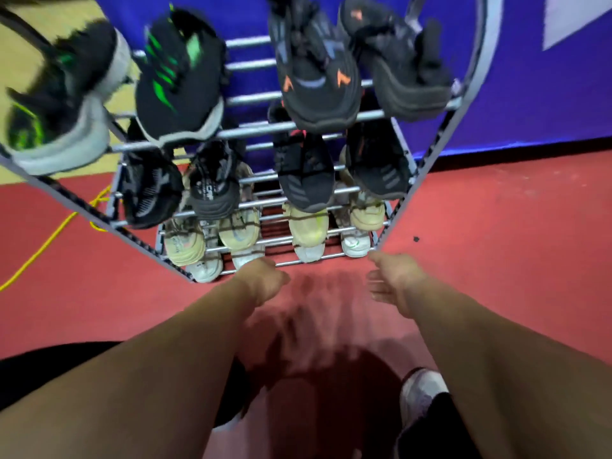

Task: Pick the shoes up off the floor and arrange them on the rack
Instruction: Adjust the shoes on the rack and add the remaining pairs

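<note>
A tiered metal shoe rack [251,130] stands in front of me, seen from above. On its top tier sit black shoes with green marks [178,77] at left and black shoes with orange marks [318,77] at right. Dark shoes [304,170] fill the middle tier, beige shoes [238,226] the one below, and white shoes [205,270] the lowest. My left hand [261,279] hangs low near the bottom rail with its fingers curled under and nothing in it. My right hand [394,279] is open and empty beside the rack's front right leg.
Red floor [496,260] spreads around the rack. A yellow cable [49,240] runs across the floor at left. A blue wall panel [530,94] stands behind the rack. My own feet, one in a white shoe [420,389], are at the bottom.
</note>
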### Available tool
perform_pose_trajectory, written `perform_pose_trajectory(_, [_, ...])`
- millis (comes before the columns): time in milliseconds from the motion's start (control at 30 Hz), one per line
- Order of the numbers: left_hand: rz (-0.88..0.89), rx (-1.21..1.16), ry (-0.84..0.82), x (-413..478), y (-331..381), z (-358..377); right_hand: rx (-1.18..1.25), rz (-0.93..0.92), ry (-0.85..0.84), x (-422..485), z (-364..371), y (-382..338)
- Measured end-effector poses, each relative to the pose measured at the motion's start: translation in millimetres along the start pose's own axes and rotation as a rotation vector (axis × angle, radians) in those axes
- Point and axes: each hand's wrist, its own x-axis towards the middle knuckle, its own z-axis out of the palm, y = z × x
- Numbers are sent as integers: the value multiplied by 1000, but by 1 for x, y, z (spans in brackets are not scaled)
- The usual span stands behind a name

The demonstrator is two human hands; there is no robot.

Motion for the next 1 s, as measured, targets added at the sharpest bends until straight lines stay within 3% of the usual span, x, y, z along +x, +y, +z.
perform_pose_trajectory(133, [113, 189, 92, -73, 18, -50, -76, -166, -10, -77, -11, -32])
perform_pose_trajectory(267, [220, 184, 176, -132, 33, -98, -207, -344, -33, -155, -18, -71])
perform_pose_trajectory(600, [424, 330, 381, -256, 56, -200, -465, -693, 93, -316, -14, -153])
perform_pose_trajectory(1000, [520, 366, 499, -256, 113, -275, -668, -832, 295, -345, -9, -247])
